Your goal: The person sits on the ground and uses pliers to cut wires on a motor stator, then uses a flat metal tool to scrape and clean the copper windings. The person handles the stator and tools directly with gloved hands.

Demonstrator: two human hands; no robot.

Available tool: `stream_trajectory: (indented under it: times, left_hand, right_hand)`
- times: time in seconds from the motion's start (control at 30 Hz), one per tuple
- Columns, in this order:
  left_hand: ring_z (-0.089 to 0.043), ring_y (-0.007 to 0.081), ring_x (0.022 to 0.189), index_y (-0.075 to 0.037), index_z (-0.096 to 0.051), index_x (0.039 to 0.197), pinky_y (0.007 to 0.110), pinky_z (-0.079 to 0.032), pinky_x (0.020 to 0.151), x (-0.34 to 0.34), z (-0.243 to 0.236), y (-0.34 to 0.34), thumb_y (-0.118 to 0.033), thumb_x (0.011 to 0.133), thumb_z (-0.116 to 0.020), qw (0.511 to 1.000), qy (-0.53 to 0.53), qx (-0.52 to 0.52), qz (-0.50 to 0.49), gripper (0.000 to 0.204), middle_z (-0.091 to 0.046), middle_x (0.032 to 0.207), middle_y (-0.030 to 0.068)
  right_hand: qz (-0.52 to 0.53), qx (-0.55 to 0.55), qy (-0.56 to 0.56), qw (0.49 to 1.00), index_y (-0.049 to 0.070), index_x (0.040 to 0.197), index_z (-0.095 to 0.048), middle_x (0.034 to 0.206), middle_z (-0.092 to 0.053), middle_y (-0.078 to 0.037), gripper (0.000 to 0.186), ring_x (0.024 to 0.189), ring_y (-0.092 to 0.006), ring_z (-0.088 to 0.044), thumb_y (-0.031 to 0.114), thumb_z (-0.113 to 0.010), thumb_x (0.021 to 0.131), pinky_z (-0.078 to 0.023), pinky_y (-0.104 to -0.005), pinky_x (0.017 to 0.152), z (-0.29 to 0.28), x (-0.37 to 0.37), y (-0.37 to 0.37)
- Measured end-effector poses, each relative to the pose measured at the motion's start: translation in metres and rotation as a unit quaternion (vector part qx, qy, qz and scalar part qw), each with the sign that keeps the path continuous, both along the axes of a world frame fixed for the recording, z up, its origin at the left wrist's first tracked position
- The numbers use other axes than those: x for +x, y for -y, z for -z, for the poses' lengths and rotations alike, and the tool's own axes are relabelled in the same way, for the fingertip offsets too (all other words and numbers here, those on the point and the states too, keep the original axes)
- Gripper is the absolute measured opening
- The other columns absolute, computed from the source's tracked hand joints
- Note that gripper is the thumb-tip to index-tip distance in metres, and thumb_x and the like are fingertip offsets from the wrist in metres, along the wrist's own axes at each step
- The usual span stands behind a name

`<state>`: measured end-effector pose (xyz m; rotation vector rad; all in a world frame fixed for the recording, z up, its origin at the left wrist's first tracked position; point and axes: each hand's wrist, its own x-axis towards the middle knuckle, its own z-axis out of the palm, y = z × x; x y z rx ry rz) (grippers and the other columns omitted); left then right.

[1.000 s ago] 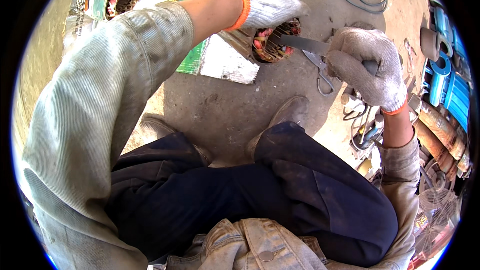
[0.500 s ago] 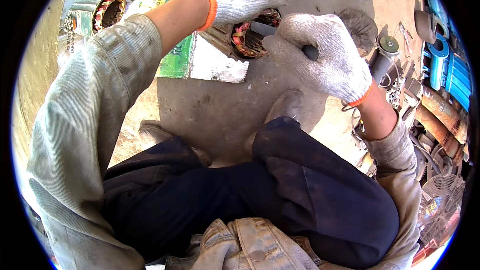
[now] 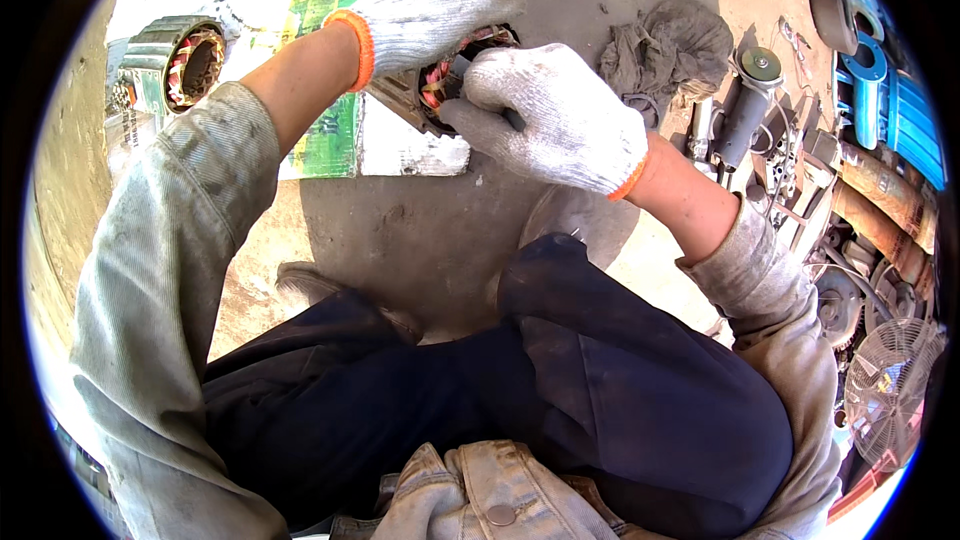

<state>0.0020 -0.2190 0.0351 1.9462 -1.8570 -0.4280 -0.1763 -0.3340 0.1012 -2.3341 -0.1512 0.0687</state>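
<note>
Under my left hand (image 3: 435, 15) sits a motor stator (image 3: 432, 105), its ribbed grey housing lying on the cardboard, with red-and-copper windings round its open end. The left glove drapes over the housing's top and holds it, fingers pointing right. My right hand (image 3: 560, 120) is closed at the stator's mouth, its fingertips at the windings. A dark tool end (image 3: 515, 120) shows between its thumb and fingers; the rest of that tool is hidden. Both hands wear white knit gloves with orange cuffs. A second stator (image 3: 175, 65) stands at the far left.
Flattened green-and-white cardboard (image 3: 335, 145) lies under the stators. A dark crumpled rag (image 3: 665, 50) is at the right, near an angle grinder (image 3: 745, 110). Metal parts, rusty pipes (image 3: 885, 195), blue castings (image 3: 900, 120) and a wire fan guard (image 3: 893, 390) crowd the right edge.
My right hand has moved left and a little down, closer over the stator's mouth. The left hand stays on the stator. The whole view has shifted slightly.
</note>
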Motion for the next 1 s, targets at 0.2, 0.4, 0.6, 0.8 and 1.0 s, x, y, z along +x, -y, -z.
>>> stream_trajectory:
  times: [0.2, 0.4, 0.6, 0.8, 1.0]
  left_hand:
    - [-0.076, 0.0296, 0.119, -0.015, -0.079, 0.134, 0.037, -0.059, 0.108, 0.008, 0.008, -0.006, -0.024, 0.109, -0.06, 0.983, -0.161, 0.069, -0.061, 0.032, -0.077, 0.137, 0.012]
    - [-0.076, 0.0284, 0.121, -0.014, -0.08, 0.135, 0.037, -0.058, 0.11, 0.018, 0.016, -0.003, -0.028, 0.111, -0.059, 0.994, -0.105, 0.016, -0.016, 0.035, -0.075, 0.14, 0.0149]
    - [-0.075, 0.0224, 0.096, 0.003, -0.08, 0.12, 0.041, -0.059, 0.092, 0.02, -0.009, 0.003, -0.04, 0.107, -0.071, 0.939, -0.294, 0.098, -0.149, 0.046, -0.082, 0.105, 0.0219]
    - [-0.076, 0.0266, 0.096, 0.004, -0.08, 0.116, 0.042, -0.059, 0.092, 0.028, 0.0, 0.007, -0.039, 0.107, -0.069, 0.922, -0.349, 0.093, -0.138, 0.046, -0.082, 0.106, 0.0234]
    - [-0.077, 0.0291, 0.096, 0.003, -0.081, 0.117, 0.041, -0.059, 0.093, 0.02, -0.025, 0.009, -0.039, 0.105, -0.069, 0.904, -0.357, 0.135, -0.191, 0.045, -0.082, 0.107, 0.0244]
  right_hand:
    - [-0.013, -0.001, -0.024, 1.0, 0.003, 0.089, -0.075, 0.079, -0.07, -0.022, 0.023, 0.075, -0.0431, -0.073, 0.024, -0.079, 0.097, -0.057, -0.0509, 0.069, -0.032, -0.002, 0.007]
    - [-0.01, 0.0, -0.017, 1.0, 0.002, 0.087, -0.073, 0.078, -0.068, -0.022, 0.025, 0.076, -0.0439, -0.071, 0.024, -0.08, 0.097, -0.056, -0.0511, 0.069, -0.009, 0.005, 0.007]
    - [0.01, -0.01, 0.009, 1.0, 0.007, 0.076, -0.066, 0.073, -0.06, -0.013, 0.026, 0.069, -0.0372, -0.067, 0.017, -0.083, 0.093, -0.055, -0.0458, 0.064, -0.053, -0.025, 0.003]
    - [0.034, -0.03, -0.018, 0.999, 0.004, 0.085, -0.073, 0.078, -0.068, -0.013, 0.014, 0.066, -0.032, -0.07, 0.009, -0.085, 0.09, -0.054, -0.0403, 0.061, -0.066, -0.017, -0.001]
    - [0.124, 0.006, -0.007, 0.992, 0.005, 0.074, -0.067, 0.071, -0.064, -0.019, 0.029, 0.065, -0.0422, -0.068, 0.018, -0.082, 0.094, -0.053, -0.0474, 0.059, -0.042, -0.013, -0.011]
